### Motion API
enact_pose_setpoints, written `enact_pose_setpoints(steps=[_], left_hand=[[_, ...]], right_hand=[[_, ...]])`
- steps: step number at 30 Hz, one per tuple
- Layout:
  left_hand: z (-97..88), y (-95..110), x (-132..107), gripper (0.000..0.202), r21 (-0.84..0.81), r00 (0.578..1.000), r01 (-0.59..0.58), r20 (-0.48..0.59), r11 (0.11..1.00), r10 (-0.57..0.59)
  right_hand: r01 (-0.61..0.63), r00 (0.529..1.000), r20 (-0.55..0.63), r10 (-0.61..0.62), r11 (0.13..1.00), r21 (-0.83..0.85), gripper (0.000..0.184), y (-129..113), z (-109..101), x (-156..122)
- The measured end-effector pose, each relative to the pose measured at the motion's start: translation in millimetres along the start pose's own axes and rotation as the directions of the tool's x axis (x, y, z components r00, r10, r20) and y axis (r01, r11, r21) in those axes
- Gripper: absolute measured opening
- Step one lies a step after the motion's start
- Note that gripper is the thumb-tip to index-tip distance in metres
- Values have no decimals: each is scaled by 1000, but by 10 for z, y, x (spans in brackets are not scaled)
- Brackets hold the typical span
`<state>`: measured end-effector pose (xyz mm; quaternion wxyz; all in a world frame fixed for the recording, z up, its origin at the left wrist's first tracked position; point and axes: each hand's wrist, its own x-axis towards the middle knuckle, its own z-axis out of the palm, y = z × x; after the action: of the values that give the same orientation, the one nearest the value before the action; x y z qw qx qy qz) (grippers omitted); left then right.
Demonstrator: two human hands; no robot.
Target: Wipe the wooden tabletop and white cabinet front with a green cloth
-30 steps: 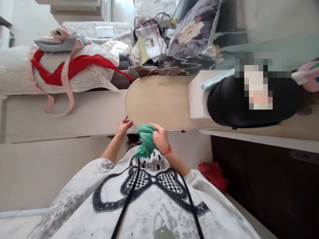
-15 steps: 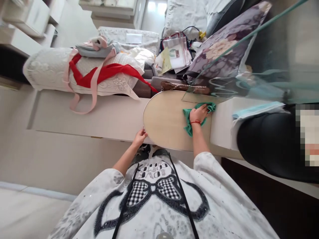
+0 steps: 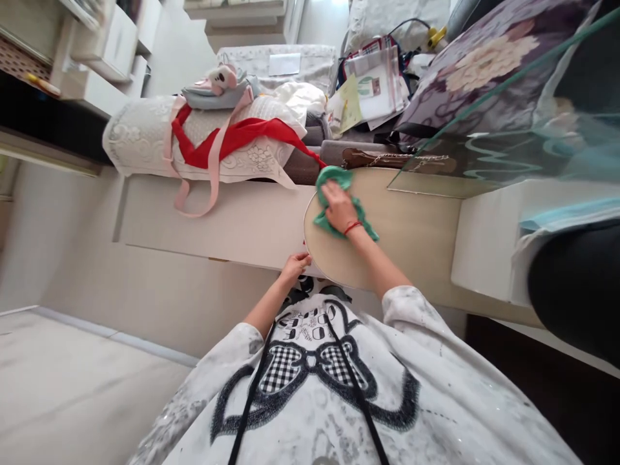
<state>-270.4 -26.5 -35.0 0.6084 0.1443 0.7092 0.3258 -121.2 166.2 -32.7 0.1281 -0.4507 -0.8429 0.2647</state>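
Note:
My right hand (image 3: 339, 205) presses a crumpled green cloth (image 3: 361, 223) against the far rounded end of a beige tabletop (image 3: 411, 239). Its fingers are bent over the cloth, and a red string circles the wrist. At the near left rim of the same tabletop is my left hand (image 3: 296, 263), its thumb and fingertips pinched together by the curved edge. What lies between those fingers is too small to make out; a tiny red spot shows just above them.
A sheet of glass (image 3: 484, 161) hangs over the tabletop's far right. A white box (image 3: 484, 245) with a light-blue face mask stands at right. Beyond lie a brown bag with a chain (image 3: 382, 158), papers, a red strap (image 3: 232, 139) and a lace-covered sofa arm (image 3: 140, 139).
My right hand has slid the green cloth leftward and away from me, from the right part of the tabletop to its rounded end. My left hand stays at the rim. The view has shifted.

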Motion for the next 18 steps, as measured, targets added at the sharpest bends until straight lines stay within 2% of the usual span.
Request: enact_pose_setpoints(steps=[1,3,4,5,7,9,10,12,13,14,15,16,17,18], left_hand=[[-5,0,-20,47,-12,1000,23,3,1000,-23],[-25,20,-58,49,-23,998,58,-16,998,-58],[-39,39,-76,50,-22,997,68,-35,997,-69],[-52,64,-91,49,-18,996,75,-56,997,-76],[-70,122,-118,48,-7,993,85,-85,996,-85],[-65,177,-149,46,1,992,85,-95,996,-84],[-54,199,-170,45,3,992,82,-95,997,-82],[-30,229,-229,45,5,994,78,-82,997,-77],[-27,236,-268,46,4,994,78,-73,997,-77],[-35,237,-313,47,2,995,80,-64,997,-80],[-59,235,-363,49,-1,995,84,-57,996,-84],[-100,229,-416,51,-7,995,84,-58,996,-84],[-158,221,-470,52,-19,994,81,-68,997,-82],[-231,212,-524,53,-35,993,77,-86,996,-80]], right_hand=[[149,986,69,-153,988,49,70,-165,101,-141],[374,901,173,-399,914,160,61,-412,230,-379],[423,866,201,-459,884,198,59,-444,231,-435],[422,861,212,-463,882,211,60,-393,182,-444],[287,933,178,-314,944,163,65,-55,-48,-393],[66,994,84,-73,994,84,72,469,-362,-431],[-32,999,32,31,998,52,75,732,-507,-540],[-193,979,-65,193,981,16,80,1143,-709,-955],[-284,951,-124,283,959,11,82,1262,-752,-1224],[-392,901,-197,387,920,16,84,1315,-753,-1492],[-507,822,-279,496,861,37,85,1302,-717,-1721],[-606,727,-354,588,792,71,87,1223,-648,-1879],[-664,652,-401,644,740,108,88,1079,-552,-1942],[-668,636,-407,655,732,134,88,874,-435,-1902]])
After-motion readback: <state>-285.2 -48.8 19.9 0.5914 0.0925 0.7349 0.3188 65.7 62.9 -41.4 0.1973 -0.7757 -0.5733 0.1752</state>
